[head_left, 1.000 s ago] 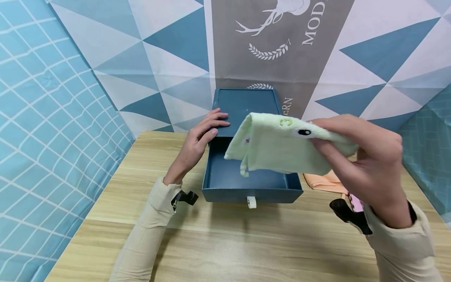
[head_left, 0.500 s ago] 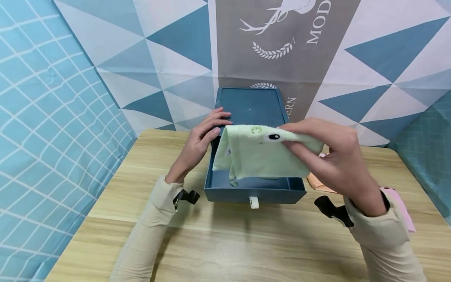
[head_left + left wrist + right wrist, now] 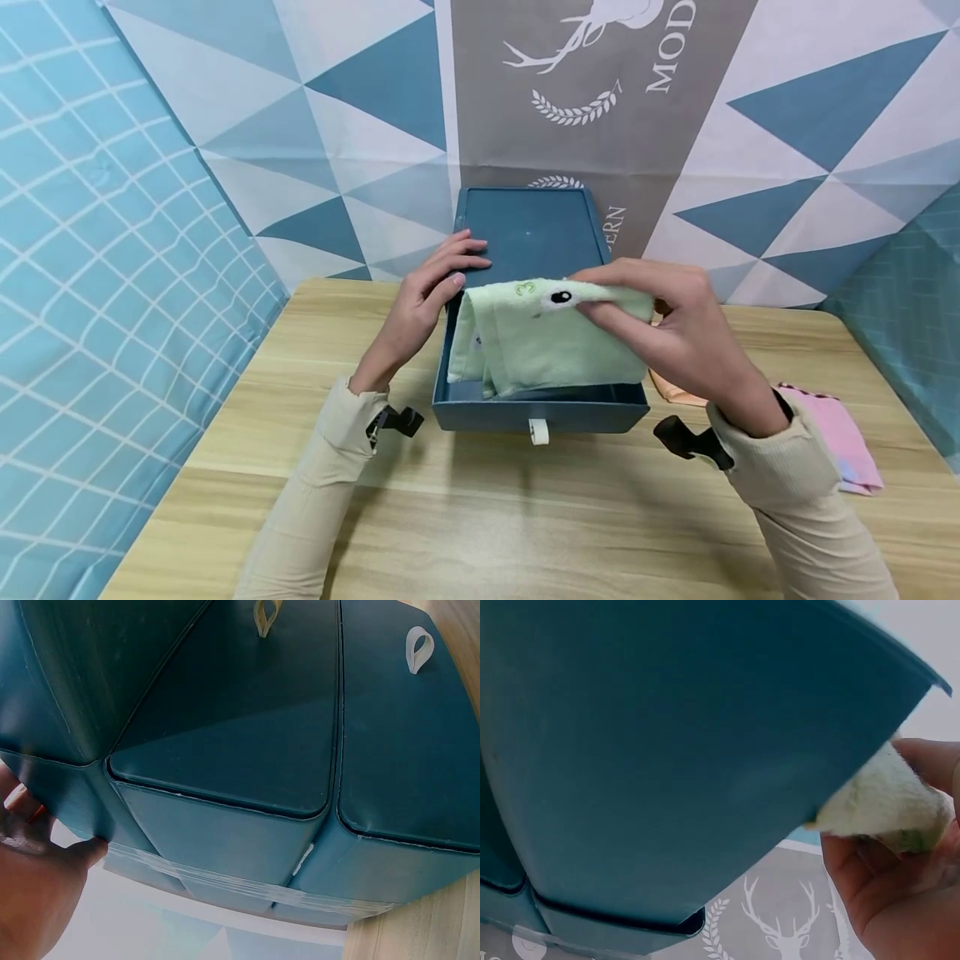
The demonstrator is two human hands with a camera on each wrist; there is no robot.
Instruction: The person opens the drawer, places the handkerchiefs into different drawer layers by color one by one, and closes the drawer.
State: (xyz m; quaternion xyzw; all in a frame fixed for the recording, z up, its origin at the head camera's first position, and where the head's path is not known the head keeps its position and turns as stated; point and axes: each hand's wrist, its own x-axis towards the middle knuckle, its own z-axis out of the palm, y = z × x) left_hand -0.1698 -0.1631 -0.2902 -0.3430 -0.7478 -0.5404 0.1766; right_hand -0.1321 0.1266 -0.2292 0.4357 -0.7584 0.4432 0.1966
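Pinching one green cloth (image 3: pixel 562 350), right hand (image 3: pixel 678 329), three drawers (image 3: pixel 232 712), one open

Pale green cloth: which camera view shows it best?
The head view: the pale green cloth shows its broad side and eye design, pinched by the right hand at the open drawer. The right wrist view shows only part, beyond the drawer's edge; the left wrist view shows none.

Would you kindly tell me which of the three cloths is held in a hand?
The green cloth, pinched in the right hand; the orange cloth and pink cloth lie on the table.
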